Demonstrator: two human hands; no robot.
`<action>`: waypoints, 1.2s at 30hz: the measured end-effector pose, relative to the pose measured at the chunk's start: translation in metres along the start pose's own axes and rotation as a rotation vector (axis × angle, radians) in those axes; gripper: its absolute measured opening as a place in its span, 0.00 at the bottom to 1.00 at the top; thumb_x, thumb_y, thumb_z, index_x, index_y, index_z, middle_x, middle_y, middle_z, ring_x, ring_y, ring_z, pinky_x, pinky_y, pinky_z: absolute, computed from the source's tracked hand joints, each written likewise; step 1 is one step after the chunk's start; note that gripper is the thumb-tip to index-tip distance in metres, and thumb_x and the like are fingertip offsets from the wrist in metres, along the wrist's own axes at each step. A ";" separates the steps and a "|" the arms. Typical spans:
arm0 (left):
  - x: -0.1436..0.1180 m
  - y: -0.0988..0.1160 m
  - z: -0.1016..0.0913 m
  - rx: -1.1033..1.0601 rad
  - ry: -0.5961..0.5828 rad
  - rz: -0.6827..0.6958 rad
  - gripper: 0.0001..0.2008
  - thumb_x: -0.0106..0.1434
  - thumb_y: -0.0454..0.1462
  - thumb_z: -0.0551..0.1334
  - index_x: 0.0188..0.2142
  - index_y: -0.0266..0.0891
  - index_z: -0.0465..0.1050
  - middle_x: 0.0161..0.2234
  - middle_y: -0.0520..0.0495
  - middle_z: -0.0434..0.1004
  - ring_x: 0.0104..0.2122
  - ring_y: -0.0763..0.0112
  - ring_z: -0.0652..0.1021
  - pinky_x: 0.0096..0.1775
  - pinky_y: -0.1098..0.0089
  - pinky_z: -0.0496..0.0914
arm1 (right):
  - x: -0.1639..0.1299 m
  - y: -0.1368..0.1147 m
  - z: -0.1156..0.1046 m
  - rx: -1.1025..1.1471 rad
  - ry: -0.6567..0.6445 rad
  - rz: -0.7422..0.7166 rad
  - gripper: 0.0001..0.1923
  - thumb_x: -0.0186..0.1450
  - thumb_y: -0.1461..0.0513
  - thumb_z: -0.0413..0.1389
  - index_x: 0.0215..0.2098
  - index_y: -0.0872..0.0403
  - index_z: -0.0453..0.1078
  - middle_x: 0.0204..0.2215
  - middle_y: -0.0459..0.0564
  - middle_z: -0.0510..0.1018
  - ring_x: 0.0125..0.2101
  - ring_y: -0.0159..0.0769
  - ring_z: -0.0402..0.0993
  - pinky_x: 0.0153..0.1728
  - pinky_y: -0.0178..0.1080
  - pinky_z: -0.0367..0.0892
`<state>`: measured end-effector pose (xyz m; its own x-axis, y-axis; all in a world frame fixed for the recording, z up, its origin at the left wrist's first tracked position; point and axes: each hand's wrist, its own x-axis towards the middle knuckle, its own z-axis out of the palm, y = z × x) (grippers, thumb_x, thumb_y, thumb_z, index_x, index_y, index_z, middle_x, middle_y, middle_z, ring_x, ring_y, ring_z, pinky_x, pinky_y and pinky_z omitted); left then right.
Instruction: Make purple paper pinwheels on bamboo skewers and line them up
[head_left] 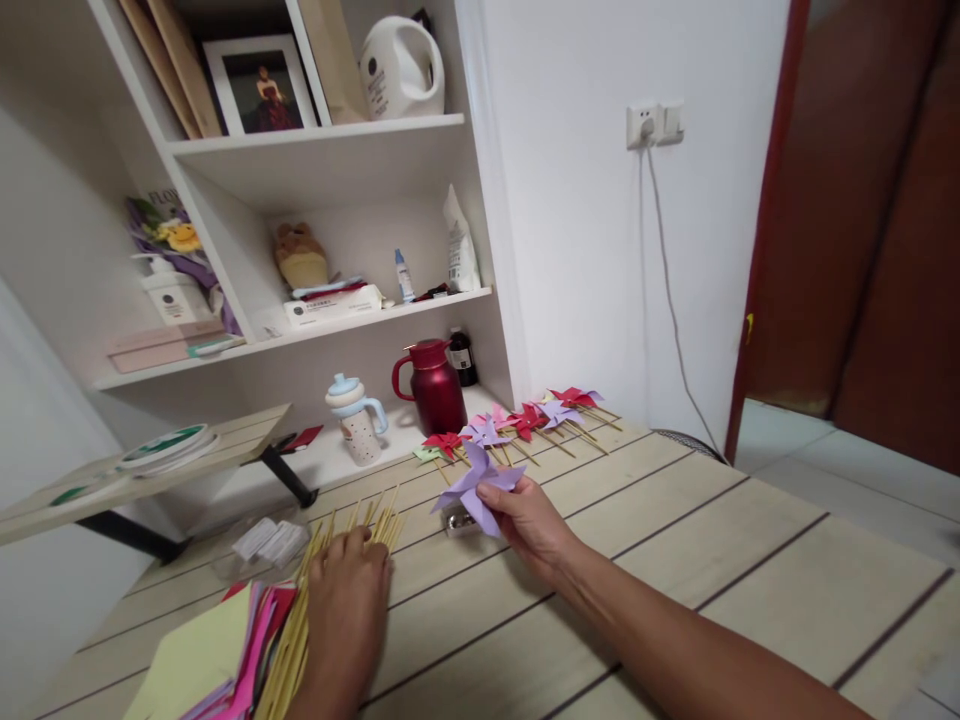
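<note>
My right hand (pixel 529 520) pinches a purple paper pinwheel (pixel 480 482) at its centre, above the table. My left hand (pixel 351 575) lies over a bundle of thin wooden sticks (pixel 289 650), its fingers curled onto them; whether any stick is gripped is hidden. Left of the sticks is a stack of coloured paper (pixel 196 655), yellow on top with pink and red sheets below. Behind the held pinwheel, a row of finished pinwheels on sticks (pixel 527 422) in red, purple and pink lies along the table's far edge. A small shiny metal object (pixel 457 521) sits partly behind the purple pinwheel.
A clear container with white packets (pixel 270 541) stands behind the paper. A red jug (pixel 435 390) and a blue-lidded cup (pixel 358 425) stand at the back by the shelves (pixel 330 135). A small raised stand (pixel 247 430) holds plates (pixel 166 448) at left.
</note>
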<state>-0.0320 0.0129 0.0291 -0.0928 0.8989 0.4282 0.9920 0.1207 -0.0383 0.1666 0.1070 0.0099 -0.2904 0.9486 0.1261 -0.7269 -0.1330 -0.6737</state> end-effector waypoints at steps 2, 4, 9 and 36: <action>0.003 0.001 0.004 0.052 -0.016 0.014 0.13 0.64 0.36 0.55 0.34 0.40 0.80 0.47 0.38 0.78 0.49 0.50 0.72 0.50 0.52 0.60 | 0.000 -0.002 0.001 0.007 0.004 -0.003 0.18 0.43 0.63 0.75 0.30 0.55 0.76 0.26 0.46 0.82 0.26 0.35 0.77 0.32 0.36 0.70; 0.006 0.001 0.008 0.091 -0.026 0.014 0.13 0.64 0.37 0.55 0.35 0.40 0.80 0.46 0.39 0.78 0.48 0.49 0.72 0.48 0.52 0.60 | -0.001 -0.003 0.002 0.017 0.007 -0.005 0.18 0.42 0.63 0.75 0.29 0.55 0.76 0.25 0.46 0.82 0.25 0.34 0.77 0.31 0.36 0.70; 0.009 -0.002 0.019 0.154 -0.025 0.003 0.19 0.68 0.38 0.49 0.36 0.39 0.80 0.43 0.37 0.78 0.46 0.49 0.74 0.46 0.53 0.61 | 0.000 -0.004 0.002 0.032 0.020 -0.002 0.18 0.42 0.64 0.75 0.30 0.56 0.76 0.26 0.46 0.82 0.26 0.34 0.77 0.32 0.36 0.70; 0.017 0.000 0.035 0.138 -0.131 -0.305 0.19 0.63 0.35 0.50 0.34 0.38 0.81 0.58 0.35 0.73 0.55 0.46 0.71 0.48 0.52 0.63 | 0.002 -0.002 -0.002 -0.093 -0.017 0.014 0.21 0.43 0.59 0.75 0.32 0.58 0.77 0.26 0.48 0.82 0.26 0.33 0.76 0.32 0.35 0.66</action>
<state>-0.0369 0.0435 0.0046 -0.4019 0.8579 0.3201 0.8967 0.4395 -0.0520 0.1691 0.1097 0.0098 -0.3111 0.9418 0.1276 -0.6619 -0.1184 -0.7402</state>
